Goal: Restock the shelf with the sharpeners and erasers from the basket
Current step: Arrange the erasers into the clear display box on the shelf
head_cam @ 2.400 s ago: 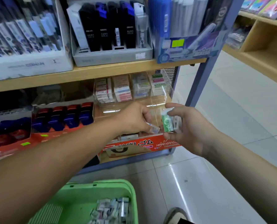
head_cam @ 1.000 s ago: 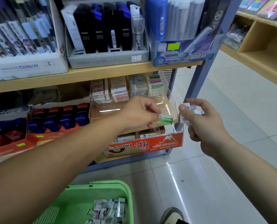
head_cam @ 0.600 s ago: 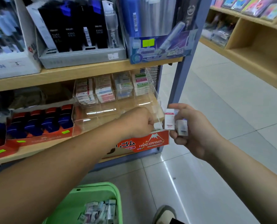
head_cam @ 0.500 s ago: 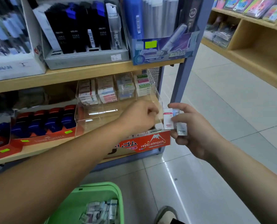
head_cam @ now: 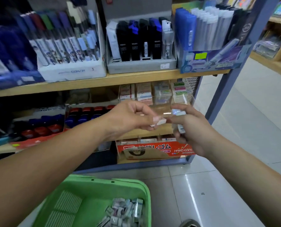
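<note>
The left hand [head_cam: 133,119] pinches one small white wrapped eraser [head_cam: 159,122] by the clear plastic shelf box [head_cam: 187,98], likely to drop it in, while the right hand [head_cam: 191,130] grips spare small erasers [head_cam: 179,113] close by, and the green plastic basket [head_cam: 103,179] below holds more.

Bare left forearm [head_cam: 46,161], bare right forearm [head_cam: 251,169], grey shoe toe [head_cam: 189,223].
</note>
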